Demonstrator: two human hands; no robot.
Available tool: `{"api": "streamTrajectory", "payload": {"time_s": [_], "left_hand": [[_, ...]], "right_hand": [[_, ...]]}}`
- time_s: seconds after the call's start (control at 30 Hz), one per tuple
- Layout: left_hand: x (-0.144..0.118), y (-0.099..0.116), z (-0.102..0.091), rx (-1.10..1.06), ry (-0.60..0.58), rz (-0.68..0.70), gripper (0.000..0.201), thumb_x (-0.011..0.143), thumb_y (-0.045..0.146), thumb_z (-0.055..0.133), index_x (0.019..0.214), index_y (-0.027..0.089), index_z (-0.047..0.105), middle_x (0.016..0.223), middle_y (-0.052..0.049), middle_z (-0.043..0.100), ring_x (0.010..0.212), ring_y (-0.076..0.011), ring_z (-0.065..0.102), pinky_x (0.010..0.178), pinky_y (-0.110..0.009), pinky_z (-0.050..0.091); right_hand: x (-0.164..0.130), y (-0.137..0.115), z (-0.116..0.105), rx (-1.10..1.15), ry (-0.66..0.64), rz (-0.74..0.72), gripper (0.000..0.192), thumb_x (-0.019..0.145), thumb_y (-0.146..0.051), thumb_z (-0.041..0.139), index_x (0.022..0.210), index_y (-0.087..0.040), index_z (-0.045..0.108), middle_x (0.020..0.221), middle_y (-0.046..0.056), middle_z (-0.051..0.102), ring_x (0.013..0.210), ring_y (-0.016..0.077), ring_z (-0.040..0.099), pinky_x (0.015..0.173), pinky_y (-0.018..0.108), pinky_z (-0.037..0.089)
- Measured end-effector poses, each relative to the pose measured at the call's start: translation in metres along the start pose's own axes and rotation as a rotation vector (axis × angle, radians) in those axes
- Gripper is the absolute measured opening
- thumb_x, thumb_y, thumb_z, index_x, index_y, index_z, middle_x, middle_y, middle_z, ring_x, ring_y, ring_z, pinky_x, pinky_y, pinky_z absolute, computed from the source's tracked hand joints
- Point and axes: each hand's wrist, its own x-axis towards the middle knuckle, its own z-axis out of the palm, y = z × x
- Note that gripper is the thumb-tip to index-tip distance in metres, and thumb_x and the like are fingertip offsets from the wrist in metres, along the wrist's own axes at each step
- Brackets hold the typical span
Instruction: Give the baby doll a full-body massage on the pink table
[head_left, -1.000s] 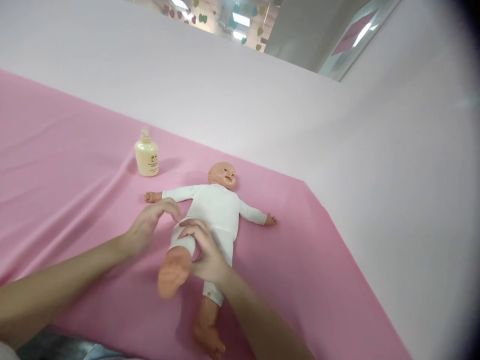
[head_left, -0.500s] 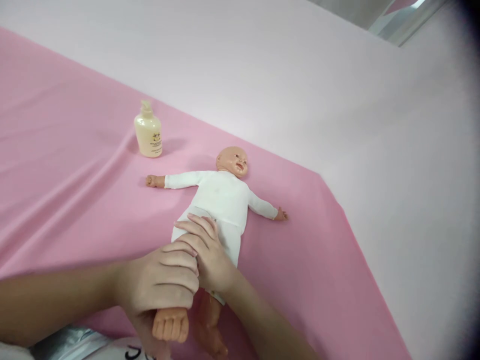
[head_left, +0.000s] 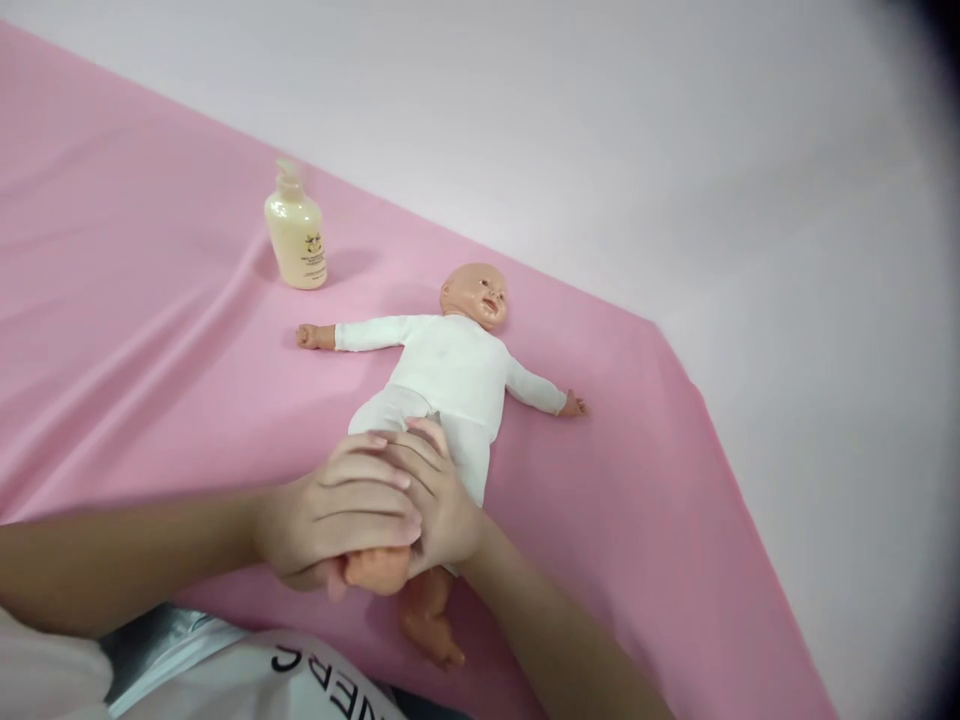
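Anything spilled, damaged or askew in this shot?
Nothing plainly stands out: the pale-yellow plastic pump bottle stands upright, the bald doll with a white fabric body lies on its back, and the pink cloth shows creases but no spill.

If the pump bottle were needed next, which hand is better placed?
Probably the left hand: it lies nearer the pump bottle, with the right hand farther over. Both are on the doll, though, so the left would have to let go.

The left hand (head_left: 337, 515) and right hand (head_left: 446, 505) hide most of one leg (head_left: 388, 406) of the doll (head_left: 454, 365), the lower edge cuts the shirt lettering (head_left: 319, 673) below them, and print on the bottle (head_left: 297, 238) beyond them is illegibly small.
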Motion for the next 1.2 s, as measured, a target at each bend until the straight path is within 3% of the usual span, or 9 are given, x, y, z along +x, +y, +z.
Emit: {"api": "streamTrajectory", "payload": {"time_s": [0.1, 0.23, 0.43, 0.57, 0.73, 0.9, 1.07, 1.2], "left_hand": [[-0.004, -0.005, 0.001, 0.057, -0.024, -0.069, 0.024, 0.097, 0.027, 0.043, 0.108, 0.025, 0.063, 0.105, -0.005, 0.069, 0.121, -0.0194, 0.052, 0.115, -0.040, 0.034], [-0.005, -0.013, 0.002, -0.040, -0.084, -0.043, 0.040, 0.099, 0.040, 0.034, 0.125, 0.019, 0.055, 0.114, -0.012, 0.068, 0.125, -0.0241, 0.053, 0.112, -0.044, 0.037], [-0.013, -0.020, 0.005, -0.096, -0.084, -0.047, 0.070, 0.083, 0.068, 0.050, 0.135, 0.022, 0.049, 0.123, -0.012, 0.065, 0.118, -0.0288, 0.058, 0.113, -0.049, 0.035], [-0.019, -0.019, 0.009, -0.009, -0.094, -0.071, 0.067, 0.086, 0.061, 0.051, 0.137, 0.018, 0.046, 0.126, -0.012, 0.064, 0.125, -0.0272, 0.053, 0.117, -0.047, 0.031], [-0.009, -0.014, 0.008, -0.058, -0.074, -0.094, 0.075, 0.084, 0.064, 0.052, 0.139, 0.015, 0.042, 0.124, -0.015, 0.063, 0.122, -0.0286, 0.056, 0.113, -0.047, 0.037], [-0.005, -0.014, 0.006, -0.101, -0.046, -0.115, 0.075, 0.082, 0.067, 0.052, 0.136, 0.016, 0.044, 0.121, -0.016, 0.063, 0.120, -0.0299, 0.056, 0.110, -0.049, 0.040], [-0.008, -0.013, 0.006, -0.082, -0.051, -0.134, 0.075, 0.082, 0.064, 0.056, 0.139, 0.017, 0.041, 0.125, -0.015, 0.061, 0.122, -0.0275, 0.055, 0.113, -0.046, 0.036], [-0.008, -0.013, 0.006, -0.087, -0.022, -0.197, 0.078, 0.081, 0.065, 0.059, 0.140, 0.018, 0.040, 0.125, -0.016, 0.061, 0.120, -0.0309, 0.056, 0.106, -0.051, 0.042]], "right_hand": [[-0.002, -0.001, 0.004, 0.057, 0.030, -0.073, 0.043, 0.086, -0.054, 0.052, 0.112, -0.021, 0.063, 0.106, 0.007, 0.066, 0.117, 0.0241, 0.054, 0.109, 0.045, 0.034], [-0.003, -0.003, 0.006, 0.075, 0.079, -0.118, 0.028, 0.088, -0.044, 0.053, 0.104, -0.025, 0.066, 0.096, 0.003, 0.067, 0.106, 0.0210, 0.057, 0.100, 0.042, 0.043], [-0.008, -0.003, 0.006, 0.070, 0.099, -0.090, 0.024, 0.087, -0.049, 0.057, 0.097, -0.029, 0.066, 0.096, 0.000, 0.067, 0.111, 0.0204, 0.055, 0.103, 0.044, 0.042], [-0.005, -0.006, 0.006, 0.075, 0.054, -0.020, 0.015, 0.088, -0.041, 0.058, 0.094, -0.029, 0.064, 0.095, 0.000, 0.066, 0.111, 0.0189, 0.055, 0.105, 0.043, 0.042], [-0.002, -0.005, 0.008, 0.057, 0.194, -0.028, 0.031, 0.086, -0.055, 0.055, 0.093, -0.026, 0.063, 0.094, 0.002, 0.064, 0.107, 0.0200, 0.056, 0.102, 0.043, 0.045], [-0.002, -0.003, 0.008, 0.114, 0.083, 0.024, 0.039, 0.075, -0.058, 0.065, 0.097, -0.027, 0.061, 0.097, 0.000, 0.065, 0.111, 0.0227, 0.056, 0.106, 0.047, 0.041], [0.005, -0.006, 0.002, 0.174, 0.286, -0.076, 0.053, 0.074, -0.070, 0.058, 0.103, -0.024, 0.057, 0.099, 0.003, 0.065, 0.108, 0.0224, 0.058, 0.103, 0.044, 0.043], [0.004, -0.008, -0.001, 0.265, 0.118, -0.033, 0.054, 0.075, -0.061, 0.059, 0.111, -0.022, 0.052, 0.100, 0.004, 0.066, 0.107, 0.0230, 0.059, 0.104, 0.044, 0.042]]}}
